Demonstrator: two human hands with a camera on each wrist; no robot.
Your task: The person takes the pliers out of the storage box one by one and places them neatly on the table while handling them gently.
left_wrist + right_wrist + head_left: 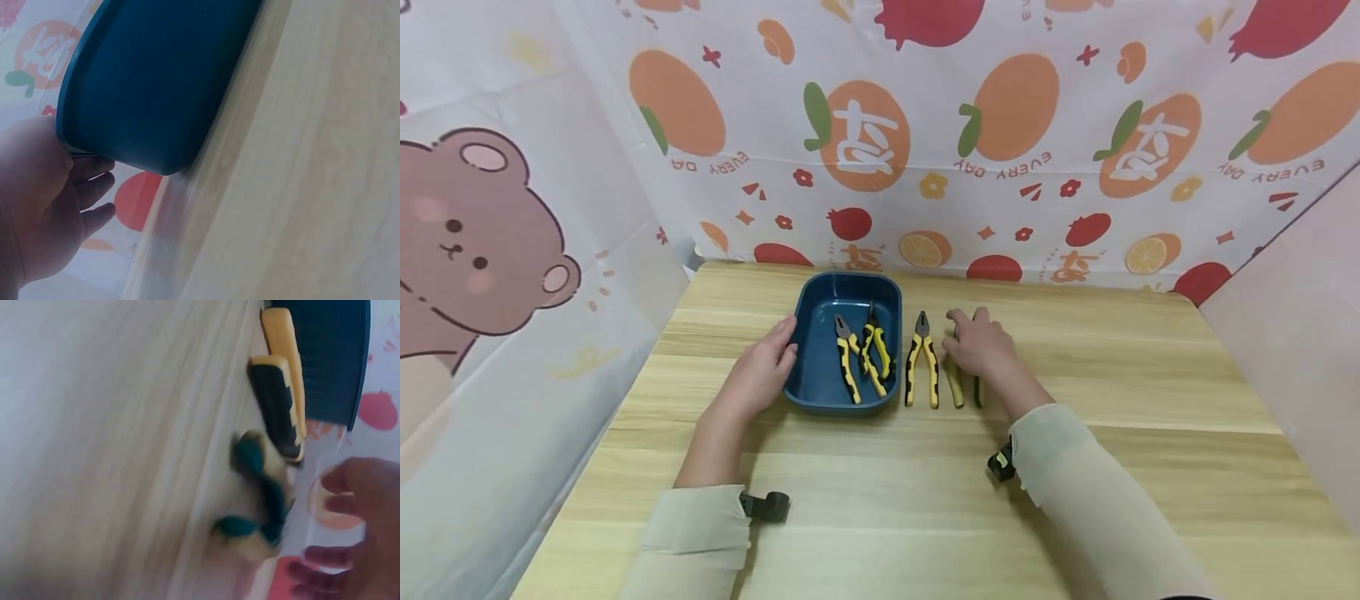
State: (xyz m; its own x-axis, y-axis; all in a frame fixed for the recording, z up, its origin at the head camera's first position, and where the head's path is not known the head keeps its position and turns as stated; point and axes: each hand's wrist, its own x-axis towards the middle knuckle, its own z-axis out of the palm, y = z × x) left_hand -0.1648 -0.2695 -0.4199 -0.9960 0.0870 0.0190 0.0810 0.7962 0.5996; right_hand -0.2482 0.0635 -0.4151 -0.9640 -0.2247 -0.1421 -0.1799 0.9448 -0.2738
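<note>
In the head view, the blue tray sits on the wooden table. Two tools are inside: the long pliers and, leaning close, the short pliers. Two more are out, so I'd call it half in and half left. The yellow and black pliers lie just right of the tray. Next to them, the green and tan tool lies under the right hand, which hides its top end. The left hand rests on the tray's left side, with its fingers mostly straight.

In the left wrist view, that hand touches the tray's edge, and three fingers poke out past it. The thumb is hidden, and so is everything inside the tray.

The right wrist view is blurry. The fingers are loose and spread, near the green and tan tool. The hand seems to hold nothing, but the blur makes that hard to tell. Much of the tray is cut off.
</note>
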